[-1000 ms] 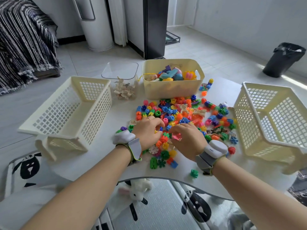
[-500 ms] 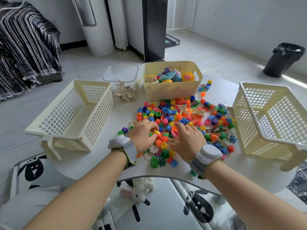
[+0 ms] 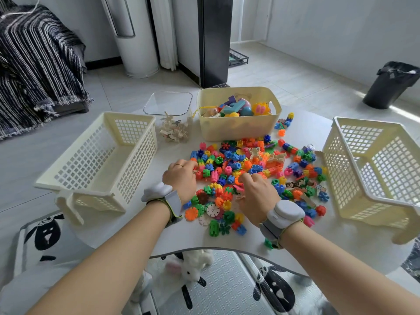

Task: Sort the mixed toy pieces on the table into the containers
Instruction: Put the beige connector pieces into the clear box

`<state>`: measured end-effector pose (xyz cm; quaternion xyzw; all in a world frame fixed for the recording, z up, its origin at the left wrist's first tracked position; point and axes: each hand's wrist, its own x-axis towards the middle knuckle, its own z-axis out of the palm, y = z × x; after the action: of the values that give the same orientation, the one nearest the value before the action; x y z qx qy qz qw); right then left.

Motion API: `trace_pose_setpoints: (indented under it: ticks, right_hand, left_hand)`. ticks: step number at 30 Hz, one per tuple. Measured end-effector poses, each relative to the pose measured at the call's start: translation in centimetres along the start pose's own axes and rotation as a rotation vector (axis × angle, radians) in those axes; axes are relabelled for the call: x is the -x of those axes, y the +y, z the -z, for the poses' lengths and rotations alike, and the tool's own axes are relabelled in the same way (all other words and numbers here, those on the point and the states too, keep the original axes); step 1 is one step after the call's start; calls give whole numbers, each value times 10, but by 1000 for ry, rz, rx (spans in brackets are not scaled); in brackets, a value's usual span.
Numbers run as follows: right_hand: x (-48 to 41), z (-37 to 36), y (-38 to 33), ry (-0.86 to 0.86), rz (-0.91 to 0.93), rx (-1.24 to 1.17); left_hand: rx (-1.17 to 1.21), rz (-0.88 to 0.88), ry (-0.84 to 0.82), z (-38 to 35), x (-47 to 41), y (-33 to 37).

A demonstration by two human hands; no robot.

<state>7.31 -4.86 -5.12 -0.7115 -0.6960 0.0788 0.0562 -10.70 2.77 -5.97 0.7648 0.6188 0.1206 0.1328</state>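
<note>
Toy pieces (image 3: 245, 169), bright plastic bits, lie heaped mid-table (image 3: 127, 233) btwn two cream lattice baskets, one on the left (image 3: 95, 160) & one on the right (image 3: 372, 169), w/ a solid cream bin (image 3: 238, 128) of bigger toys and a clear tub (image 3: 169, 117) behind. Left hand (image 3: 180, 178) rests palm-down at the heap's left edge, fingers curled into the pieces; can't tell if it grips any. Right hand (image 3: 258, 194) sits just beside it in the heap, fingertips pinched low among orange and pink bits, grip hidden.

Both forearms reach forward, left hand (image 3: 180, 178) and right hand (image 3: 258, 193) palm-down, fingers curled.
</note>
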Motion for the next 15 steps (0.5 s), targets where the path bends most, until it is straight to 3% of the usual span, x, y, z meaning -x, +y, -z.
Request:
trace_pose_setpoints:
  ticks: [6,15]
  right_hand:
    - [-7,0,-9,5,18,-6]
    - [-17,1,-15,77,-16,-231]
  left_hand:
    - [-158,40,-34,4,-14,-9]
    - [-133,143,-77,2,-27,-10]
